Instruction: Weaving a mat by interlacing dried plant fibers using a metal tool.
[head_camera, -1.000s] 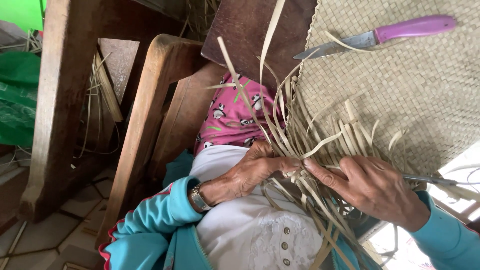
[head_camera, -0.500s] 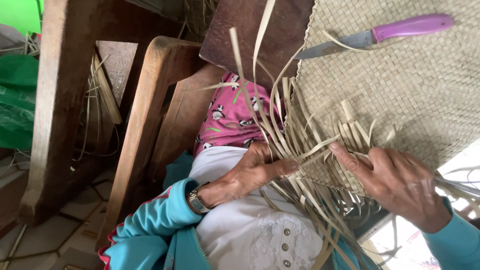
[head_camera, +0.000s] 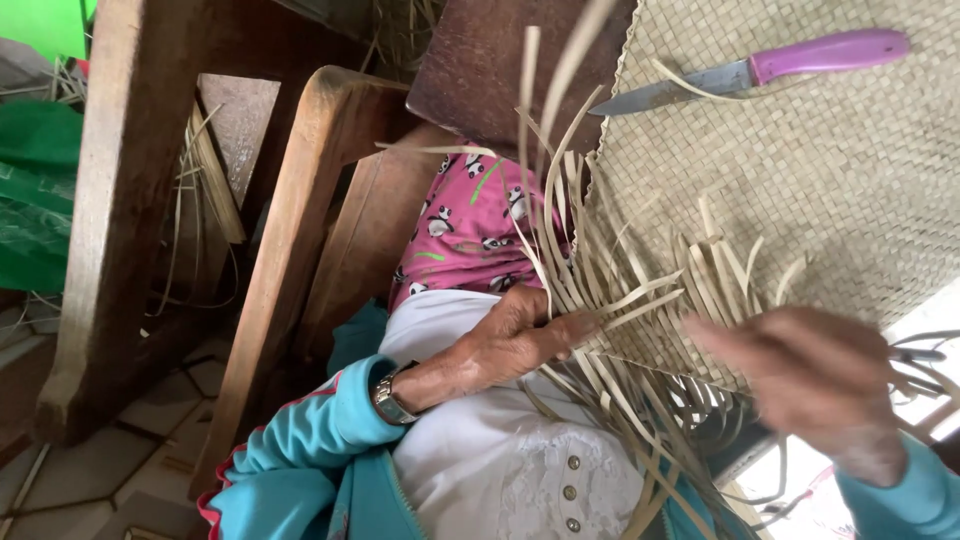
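A woven straw mat (head_camera: 820, 180) lies over my lap, its unfinished edge ending in loose pale strips (head_camera: 600, 290). My left hand (head_camera: 510, 335), with a wristwatch, pinches several of these strips at the mat's edge. My right hand (head_camera: 815, 375) is blurred with motion, hovering over the mat's lower right edge with its fingers pointing left; I see nothing held in it. A knife with a purple handle (head_camera: 760, 72) rests on top of the mat, blade pointing left.
A wooden chair frame (head_camera: 290, 240) and a thick wooden post (head_camera: 120, 200) stand to the left. Green plastic (head_camera: 35, 190) lies at the far left. Tiled floor (head_camera: 110, 480) shows below. I wear a teal jacket, white top and pink patterned cloth.
My right hand has moved to the right and away from the strips it was working, now blurred. The left hand keeps its hold on the strips. Several strips have swung upward.
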